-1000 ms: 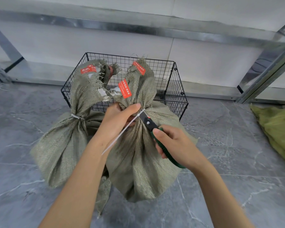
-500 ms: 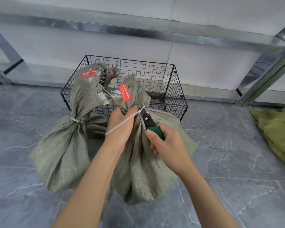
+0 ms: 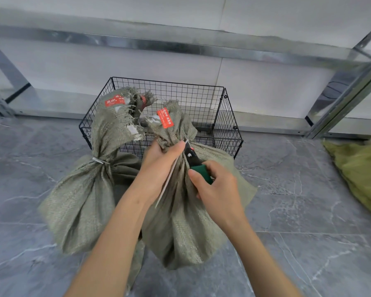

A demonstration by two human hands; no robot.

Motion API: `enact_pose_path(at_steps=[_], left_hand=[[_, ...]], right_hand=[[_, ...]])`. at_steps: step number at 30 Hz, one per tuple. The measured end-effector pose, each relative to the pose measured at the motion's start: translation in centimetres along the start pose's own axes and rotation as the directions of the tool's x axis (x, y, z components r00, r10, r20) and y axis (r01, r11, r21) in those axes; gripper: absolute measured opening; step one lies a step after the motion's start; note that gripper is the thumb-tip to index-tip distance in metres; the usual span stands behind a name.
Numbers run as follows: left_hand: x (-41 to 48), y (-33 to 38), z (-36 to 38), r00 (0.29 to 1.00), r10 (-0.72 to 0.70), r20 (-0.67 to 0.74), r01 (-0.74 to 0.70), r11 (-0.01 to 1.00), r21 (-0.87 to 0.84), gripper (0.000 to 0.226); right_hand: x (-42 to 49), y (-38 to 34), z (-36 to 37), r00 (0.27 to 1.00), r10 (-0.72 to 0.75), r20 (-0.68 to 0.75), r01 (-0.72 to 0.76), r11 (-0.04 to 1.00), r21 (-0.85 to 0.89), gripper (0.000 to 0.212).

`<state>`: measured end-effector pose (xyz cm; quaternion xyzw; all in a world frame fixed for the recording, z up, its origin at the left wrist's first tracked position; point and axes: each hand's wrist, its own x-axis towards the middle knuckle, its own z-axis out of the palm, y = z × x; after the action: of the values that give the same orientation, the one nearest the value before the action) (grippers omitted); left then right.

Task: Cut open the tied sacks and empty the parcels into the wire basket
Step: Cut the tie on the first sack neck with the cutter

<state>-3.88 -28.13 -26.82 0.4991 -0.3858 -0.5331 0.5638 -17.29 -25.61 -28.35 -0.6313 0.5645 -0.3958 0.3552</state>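
While the left hand (image 3: 159,166) squeezes the neck of the near sack (image 3: 180,221), fingers wrapped tight around the cloth, the right hand (image 3: 214,187) grips the green cutters (image 3: 196,162) with fingers curled on the handle. The white tie's (image 3: 169,181) long tail stuck out sideways a moment ago; now it hangs down, so the tie looks cut or nearly cut. The other sack (image 3: 84,200) is tied shut. Both sacks sit on the floor, just in front of the wire basket (image 3: 227,125), which looks empty.
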Motion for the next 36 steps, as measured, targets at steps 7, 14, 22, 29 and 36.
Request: enact_pose_path(at_steps=[7, 14, 22, 29, 36], left_hand=[[-0.6, -0.8, 0.4, 0.987, 0.125, -0.099, -0.091, 0.951, 0.297, 0.038], [-1.6, -0.9, 2.4, 0.935, 0.225, -0.275, -0.113, 0.922, 0.37, 0.023], [-1.2, -1.5, 3.8, 0.876, 0.263, -0.405, -0.156, 0.948, 0.277, 0.03], [-1.1, -1.5, 3.9, 0.872, 0.218, -0.438, -0.112, 0.96, 0.256, 0.019], [-0.9, -2.0, 4.4, 0.836, 0.205, -0.51, -0.104, 0.97, 0.218, 0.023]], right_hand=[[-0.6, -0.4, 0.8, 0.995, -0.098, -0.008, 0.089, 0.938, -0.335, 0.026], [-0.9, -1.5, 1.1, 0.999, -0.019, 0.025, 0.029, 0.892, -0.451, 0.03], [-0.7, -2.5, 1.4, 0.995, 0.09, 0.031, -0.073, 0.931, -0.357, 0.029], [-0.8, -2.8, 1.6, 0.995, 0.104, 0.009, -0.093, 0.917, -0.388, 0.028], [-0.2, -2.6, 1.8, 0.99, 0.104, -0.096, -0.133, 0.92, -0.369, 0.029]])
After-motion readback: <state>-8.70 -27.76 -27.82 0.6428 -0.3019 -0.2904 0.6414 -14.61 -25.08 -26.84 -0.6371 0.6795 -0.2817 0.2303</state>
